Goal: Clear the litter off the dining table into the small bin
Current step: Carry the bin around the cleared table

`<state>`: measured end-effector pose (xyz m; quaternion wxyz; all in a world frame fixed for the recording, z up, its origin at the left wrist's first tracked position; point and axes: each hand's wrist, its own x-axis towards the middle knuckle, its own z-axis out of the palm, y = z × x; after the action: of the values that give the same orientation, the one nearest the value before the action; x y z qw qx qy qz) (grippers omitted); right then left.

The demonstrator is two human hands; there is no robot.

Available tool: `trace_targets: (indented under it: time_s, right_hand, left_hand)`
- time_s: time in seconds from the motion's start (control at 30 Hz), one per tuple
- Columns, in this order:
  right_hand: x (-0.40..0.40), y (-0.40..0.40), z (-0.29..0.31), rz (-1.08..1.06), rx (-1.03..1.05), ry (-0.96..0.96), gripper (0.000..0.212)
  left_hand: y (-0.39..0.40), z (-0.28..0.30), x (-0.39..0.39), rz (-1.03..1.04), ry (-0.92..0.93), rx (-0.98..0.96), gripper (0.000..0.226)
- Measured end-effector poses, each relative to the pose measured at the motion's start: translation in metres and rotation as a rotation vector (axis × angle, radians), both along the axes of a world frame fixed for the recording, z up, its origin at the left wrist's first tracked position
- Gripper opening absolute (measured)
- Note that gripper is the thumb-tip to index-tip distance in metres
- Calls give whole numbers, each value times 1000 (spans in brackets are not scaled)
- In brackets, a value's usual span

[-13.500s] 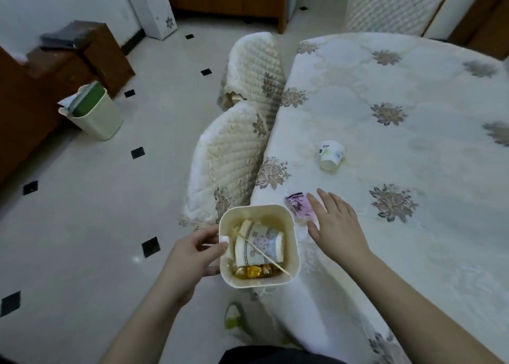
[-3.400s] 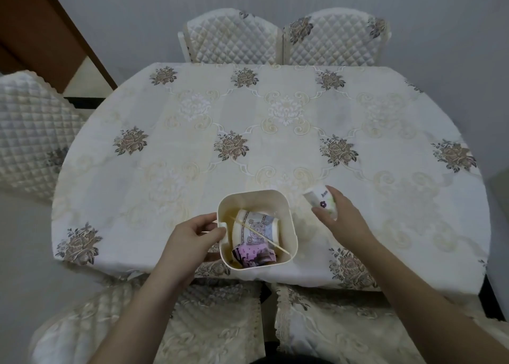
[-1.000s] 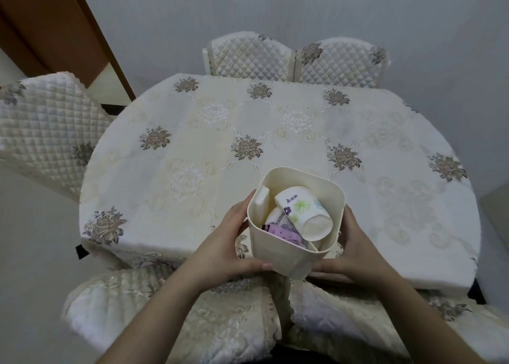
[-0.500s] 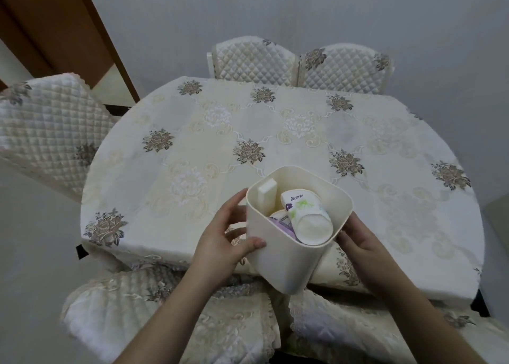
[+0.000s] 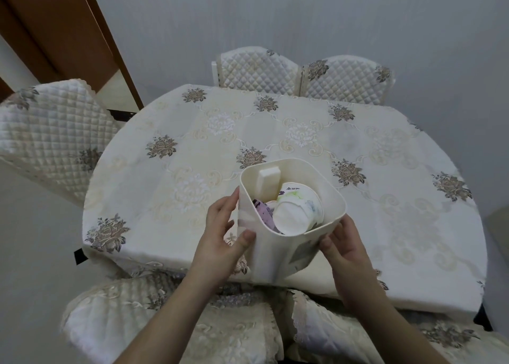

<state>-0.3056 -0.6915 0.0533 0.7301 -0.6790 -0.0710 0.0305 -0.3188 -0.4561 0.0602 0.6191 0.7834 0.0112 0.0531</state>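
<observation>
I count one small bin (image 5: 278, 253), two hands on it, left hand (image 5: 220, 234) and right hand (image 5: 345, 249). Inside I see one paper cup (image 5: 298, 209) and one purple wrapper (image 5: 264, 212). Five quilted chairs (image 5: 52, 140) ring one dining table (image 5: 170, 187).

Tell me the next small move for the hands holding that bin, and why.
Probably set the small bin down on the table. Both hands, left and right, grip it, the paper cup and purple wrapper lie inside, and no litter shows on the cloth.
</observation>
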Motion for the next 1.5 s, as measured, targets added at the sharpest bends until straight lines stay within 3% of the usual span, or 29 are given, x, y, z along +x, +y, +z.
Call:
trace_targets:
  time_s: [0.17,0.23,0.4,0.6,0.93,1.03,1.17,1.5]
  right_hand:
    - [-7,16,13,40,-43,-35,53]
    - [-11,22,16,57,-78,-17,54]
    - [-28,26,16,9,-207,14,47]
    - [-42,32,16,-31,-346,-30,38]
    - [-59,18,18,-45,-263,57,55]
    - [-61,5,22,-36,-262,3,55]
    - [-67,-20,25,22,-210,-5,49]
    - [-85,-85,26,178,-142,29,72]
  left_hand:
    - [14,6,-5,-177,56,33,127]
    - [17,7,-8,-188,66,-5,134]
    - [31,9,-12,-191,45,-128,131]
    - [45,0,-15,-296,33,-125,104]
    - [30,-1,-19,-309,42,-22,105]
    - [20,2,-25,-332,55,-50,100]
    - [6,5,-36,-342,70,-51,97]
    - [-39,20,-80,-315,78,-102,95]
